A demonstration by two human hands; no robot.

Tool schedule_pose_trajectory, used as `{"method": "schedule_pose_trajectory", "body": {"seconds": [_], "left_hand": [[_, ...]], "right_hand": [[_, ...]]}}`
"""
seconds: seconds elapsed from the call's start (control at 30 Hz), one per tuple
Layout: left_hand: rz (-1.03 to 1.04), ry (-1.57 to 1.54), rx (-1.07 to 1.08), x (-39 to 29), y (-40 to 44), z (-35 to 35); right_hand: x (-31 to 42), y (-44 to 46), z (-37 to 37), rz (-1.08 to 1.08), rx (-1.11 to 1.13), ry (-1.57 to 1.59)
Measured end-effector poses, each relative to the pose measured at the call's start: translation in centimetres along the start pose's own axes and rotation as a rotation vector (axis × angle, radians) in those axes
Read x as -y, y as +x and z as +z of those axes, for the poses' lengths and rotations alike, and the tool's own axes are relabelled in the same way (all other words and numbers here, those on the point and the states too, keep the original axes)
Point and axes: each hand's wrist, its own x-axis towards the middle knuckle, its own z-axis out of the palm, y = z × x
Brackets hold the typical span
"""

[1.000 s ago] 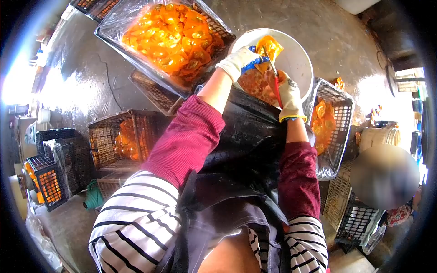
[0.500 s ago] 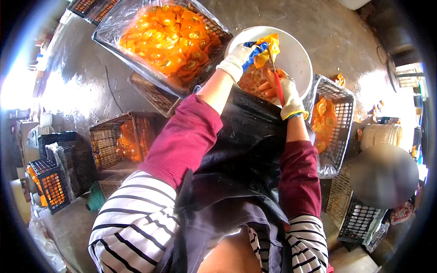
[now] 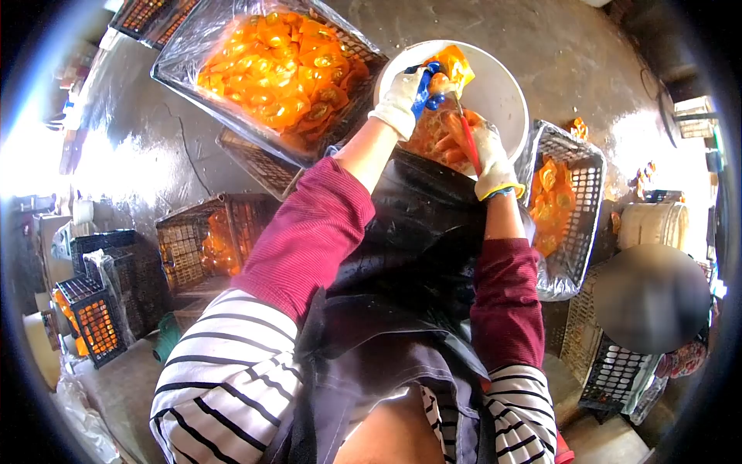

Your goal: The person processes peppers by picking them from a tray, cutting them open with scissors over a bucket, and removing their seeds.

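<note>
My left hand (image 3: 405, 102), in a white glove with blue fingertips, grips a glossy yellow-orange packet (image 3: 457, 65) above a white bucket (image 3: 504, 91). A small pinkish-orange lump shows at the packet's lower edge, beside my fingers. Red-handled scissors (image 3: 470, 144) are in my right hand (image 3: 490, 158), which wears a white glove with a yellow cuff and bare-looking orange fingers. The scissor blades point up at the packet; whether they touch it I cannot tell. Wet, pinkish-orange contents (image 3: 429, 139) lie in the bucket's near side.
A plastic-lined crate (image 3: 174, 73) heaped with orange packets stands left of the bucket. Another lined crate (image 3: 591, 174) with orange packets is at right. More crates (image 3: 185, 255) stand on the left. A blurred round shape (image 3: 651, 299) covers part of the right side.
The packet in my left hand has shifted and turned slightly, and a rounded pinkish lump now shows by my fingers. The scissors stay in my right hand, nearly in place.
</note>
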Motion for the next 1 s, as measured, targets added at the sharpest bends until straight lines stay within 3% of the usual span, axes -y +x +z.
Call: {"method": "schedule_pose_trajectory", "body": {"seconds": [0.03, 0.13, 0.17, 0.2, 0.33, 0.43, 0.47, 0.57, 0.7, 0.73, 0.77, 0.83, 0.9, 0.93, 0.97, 1.0], "left_hand": [[-0.064, -0.167, -0.008, -2.5, -1.3, -0.9], [-0.24, -1.145, 0.066, -2.0, -0.9, 0.8], [-0.293, -1.55, 0.109, -1.7, -0.7, 1.4], [-0.381, -1.723, 0.257, -1.3, -0.5, 1.7], [-0.393, -1.634, 0.251, -0.8, -0.7, 1.8], [-0.404, -1.63, 0.11, -0.9, -0.4, 1.6], [-0.401, -1.719, 0.178, -0.9, 0.0, 1.5], [-0.358, -1.494, 0.105, -0.6, -0.1, 1.5], [-0.199, -0.247, 0.202, -0.6, 0.8, 0.2], [-0.219, 0.108, 0.154, -1.7, 0.1, 0.2], [-0.199, 0.243, 0.051, -2.3, -0.8, 0.1], [-0.074, -0.001, 0.057, 3.5, 2.5, 1.8], [-0.068, -0.051, -0.071, 2.5, 1.9, -1.8], [0.39, 0.398, -0.068, 1.6, 0.7, -4.7], [0.369, 0.41, -0.235, 3.0, 0.4, -5.9], [0.29, 0.299, -0.221, 2.8, -0.5, -8.0]], "right_hand": [[0.2, -0.1, 0.0, -0.001, -0.017, 0.008], [1.5, -0.9, 0.5, -0.089, -0.205, -0.407], [1.2, -0.7, 0.5, -0.11, -0.258, -0.485], [0.6, -0.1, 0.2, -0.132, -0.311, -0.564], [-2.1, 1.6, -0.4, -0.363, -0.405, -0.759], [-0.7, 0.4, 0.5, -0.139, -0.241, -0.372], [-0.7, 0.4, 0.7, -0.156, -0.243, -0.384], [-0.6, 0.6, 0.9, -0.169, -0.249, -0.395], [-2.2, 2.1, -1.7, -0.171, -0.317, -0.427], [-2.9, 2.1, -2.1, -0.177, -0.36, -0.455], [-3.0, 2.1, -1.8, -0.191, -0.387, -0.478], [-2.3, 1.5, -1.6, -0.212, -0.393, -0.324], [-1.7, 0.6, -1.4, -0.242, -0.343, 0.011], [-1.9, 0.4, -1.4, -0.267, -0.348, 0.121], [-2.1, 0.3, -1.5, -0.291, -0.359, 0.23], [-2.5, 0.5, -2.2, -0.35, -0.246, 0.331]]}}
